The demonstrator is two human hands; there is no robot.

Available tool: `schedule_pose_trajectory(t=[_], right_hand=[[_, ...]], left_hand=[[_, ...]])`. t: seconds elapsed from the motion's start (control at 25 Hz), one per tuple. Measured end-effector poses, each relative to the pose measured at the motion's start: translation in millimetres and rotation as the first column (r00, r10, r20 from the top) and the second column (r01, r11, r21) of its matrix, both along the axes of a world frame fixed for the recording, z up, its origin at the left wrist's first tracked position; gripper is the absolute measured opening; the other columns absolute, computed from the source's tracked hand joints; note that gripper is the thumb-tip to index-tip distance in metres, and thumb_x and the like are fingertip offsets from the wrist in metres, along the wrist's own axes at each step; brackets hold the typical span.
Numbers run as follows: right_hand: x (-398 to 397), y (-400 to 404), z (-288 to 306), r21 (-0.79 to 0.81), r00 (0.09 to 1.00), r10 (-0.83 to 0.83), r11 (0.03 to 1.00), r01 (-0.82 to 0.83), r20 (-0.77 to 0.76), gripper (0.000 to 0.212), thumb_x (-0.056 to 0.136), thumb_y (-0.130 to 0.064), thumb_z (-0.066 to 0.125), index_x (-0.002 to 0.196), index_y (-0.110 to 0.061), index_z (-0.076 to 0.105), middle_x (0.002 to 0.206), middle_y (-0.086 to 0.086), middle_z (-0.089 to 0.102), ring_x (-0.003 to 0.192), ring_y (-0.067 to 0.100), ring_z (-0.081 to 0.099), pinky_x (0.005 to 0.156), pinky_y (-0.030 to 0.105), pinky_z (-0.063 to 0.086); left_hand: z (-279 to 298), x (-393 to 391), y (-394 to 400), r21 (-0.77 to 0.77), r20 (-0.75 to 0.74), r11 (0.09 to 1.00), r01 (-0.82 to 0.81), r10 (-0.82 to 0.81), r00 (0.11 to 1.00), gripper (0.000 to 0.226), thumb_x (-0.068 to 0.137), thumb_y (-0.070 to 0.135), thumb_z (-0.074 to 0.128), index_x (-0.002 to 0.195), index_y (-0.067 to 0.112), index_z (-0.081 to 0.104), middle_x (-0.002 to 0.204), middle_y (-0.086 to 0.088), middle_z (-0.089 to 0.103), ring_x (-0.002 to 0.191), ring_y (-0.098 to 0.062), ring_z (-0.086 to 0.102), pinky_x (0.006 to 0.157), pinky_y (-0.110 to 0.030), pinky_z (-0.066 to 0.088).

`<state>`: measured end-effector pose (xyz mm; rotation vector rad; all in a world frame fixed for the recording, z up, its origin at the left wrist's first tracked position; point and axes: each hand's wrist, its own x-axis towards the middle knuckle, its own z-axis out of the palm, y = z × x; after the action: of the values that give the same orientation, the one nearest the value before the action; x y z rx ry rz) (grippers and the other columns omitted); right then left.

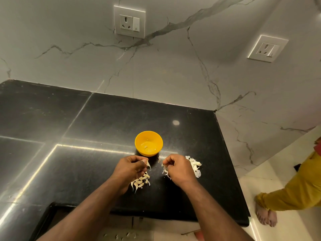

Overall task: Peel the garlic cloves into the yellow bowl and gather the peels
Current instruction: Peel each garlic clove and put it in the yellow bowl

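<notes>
The left hand [129, 168] has its thumb and fingers curled round a single pale garlic clove [148, 164], pinching it just in front of the small round yellow plastic bowl [148, 143], which I take to be close by so each cleaned clove can drop straight in. A few whitish pieces already lie in the bottom of that bowl, too small to tell whether they are cloves or scraps. The right hand [178, 168] is curled too, its fingertips pinching papery white peel [165, 170], a wisp of which hangs below the knuckles; it looks to me like skin just pulled away from the clove. Under the left wrist lies a loose heap of unpeeled cream-coloured cloves [140, 182], kept within easy reach, and beyond the right hand sits a scatter of thin white discarded peels [194, 165], so the waste seems to be kept on one side and the stock on the other. All this rests on a polished black stone countertop [97, 119] with pale seams, set into a corner of white marble-veined wall [173, 66] bearing two white switch sockets [129, 21]. To the right, on a light tiled floor, stands another person in mustard-yellow clothing [298, 186], barefoot.
</notes>
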<state>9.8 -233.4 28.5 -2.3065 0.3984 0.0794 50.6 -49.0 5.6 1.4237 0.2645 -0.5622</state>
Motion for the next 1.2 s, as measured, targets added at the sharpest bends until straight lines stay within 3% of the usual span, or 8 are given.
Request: schedule_pose_trajectory(t=[0.08,0.16,0.32,0.44,0.68,0.84,1.0,1.2], right_hand=[[0.0,5.1,3.1,-0.028,1.000,0.021,0.999,-0.020,0.024,0.027,0.090,-0.005,0.055,0.099,-0.020,0.076,0.091,-0.009,0.072,0.082,0.007,0.064,0.076,0.022,0.049],[-1.5,14.3,6.8,0.052,0.993,0.076,0.995,-0.081,0.092,0.020,0.092,-0.016,0.063,0.107,-0.022,0.075,0.101,-0.010,0.073,0.093,0.004,0.066,0.086,0.022,0.052],[-0.3,29.2,4.9,0.073,0.981,0.178,0.980,-0.184,0.075,0.018,0.089,-0.026,0.071,0.107,-0.026,0.075,0.097,-0.010,0.075,0.089,0.003,0.067,0.084,0.032,0.056],[4.0,28.3,-0.4,0.036,0.983,0.162,0.986,-0.166,0.080,0.018,0.092,-0.024,0.066,0.107,-0.027,0.076,0.098,-0.013,0.075,0.091,0.003,0.066,0.083,0.032,0.056],[7.1,27.4,-7.9,0.209,0.993,0.070,0.974,-0.089,0.099,0.012,0.091,-0.016,0.068,0.095,-0.024,0.075,0.084,-0.011,0.073,0.080,0.004,0.068,0.081,0.033,0.058],[8.8,25.6,-10.0,0.217,0.993,0.030,0.975,-0.054,0.111,0.009,0.090,-0.018,0.071,0.096,-0.023,0.075,0.088,-0.010,0.073,0.085,0.004,0.068,0.083,0.033,0.059],[9.2,27.4,-5.5,0.343,0.993,-0.011,0.939,-0.031,0.119,0.012,0.088,-0.027,0.073,0.099,-0.027,0.072,0.090,-0.005,0.072,0.086,0.012,0.070,0.079,0.038,0.061],[9.6,29.5,0.0,0.505,0.992,-0.096,0.862,0.038,0.088,0.011,0.090,-0.007,0.071,0.097,-0.015,0.071,0.089,0.008,0.073,0.078,0.020,0.074,0.071,0.033,0.063]], left_hand=[[-1.2,0.0,-0.6,0.007,0.005,1.000,0.009,-0.009,1.000,0.011,0.094,0.010,0.068,0.102,0.005,0.072,0.084,-0.011,0.074,0.079,-0.018,0.068,0.070,-0.028,0.055],[-2.1,0.2,-2.1,-0.002,0.008,1.000,0.001,-0.001,1.000,0.012,0.093,0.009,0.068,0.103,0.002,0.071,0.080,-0.012,0.074,0.074,-0.018,0.068,0.067,-0.027,0.055],[3.6,-0.6,-4.0,-0.025,0.023,1.000,0.002,-0.001,1.000,0.012,0.095,0.005,0.063,0.102,-0.003,0.068,0.084,-0.016,0.075,0.072,-0.018,0.069,0.065,-0.027,0.054],[8.0,-1.3,-1.4,-0.067,0.020,0.998,0.011,-0.010,1.000,0.012,0.096,0.005,0.062,0.103,-0.003,0.068,0.085,-0.016,0.074,0.074,-0.019,0.068,0.065,-0.025,0.054],[9.8,-3.2,1.5,-0.149,0.027,0.988,0.029,-0.026,0.999,0.015,0.095,0.001,0.062,0.107,0.000,0.070,0.088,-0.014,0.073,0.079,-0.019,0.066,0.071,-0.027,0.054],[9.6,-3.9,1.4,-0.085,0.094,0.994,0.066,-0.058,0.994,0.011,0.092,0.007,0.068,0.101,0.003,0.072,0.096,-0.014,0.076,0.088,-0.022,0.071,0.075,-0.031,0.053],[6.1,-2.2,-2.1,0.025,0.194,0.996,0.091,-0.094,0.977,0.006,0.091,0.008,0.070,0.096,0.007,0.074,0.092,-0.015,0.077,0.092,-0.030,0.074,0.077,-0.038,0.055],[7.0,-2.6,-4.4,0.066,0.270,0.993,0.093,-0.108,0.957,0.005,0.090,0.005,0.071,0.093,0.006,0.075,0.086,-0.010,0.078,0.083,-0.021,0.074,0.067,-0.024,0.056]])
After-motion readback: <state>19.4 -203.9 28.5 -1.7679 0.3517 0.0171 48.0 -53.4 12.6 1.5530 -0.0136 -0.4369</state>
